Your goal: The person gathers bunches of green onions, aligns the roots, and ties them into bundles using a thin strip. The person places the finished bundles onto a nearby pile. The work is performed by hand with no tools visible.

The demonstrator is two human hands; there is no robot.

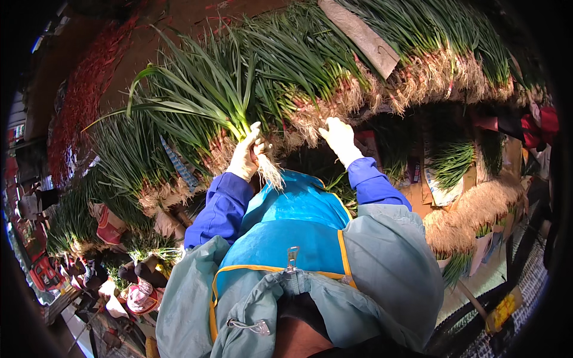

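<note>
My left hand (245,154), in a pale glove, is closed around a small bunch of green garlic (237,121). The bunch's leaves fan up and to the left, and its whitish roots (270,174) hang below the fist over my blue apron (286,223). To the right, my gloved right hand (341,139) is raised beside the root ends of a long heap of green garlic (313,112). Its thumb and forefinger are a little apart, and nothing shows between them. Reddish stem bases and tangled roots in the heap face me.
A beige sheet (362,38) lies across the heap, and a blue patterned strip (179,165) sticks out at left. Bundles with pale roots (474,212) stand at right. Red strands (85,103) hang at upper left. A person in a pink hat (142,297) is at lower left.
</note>
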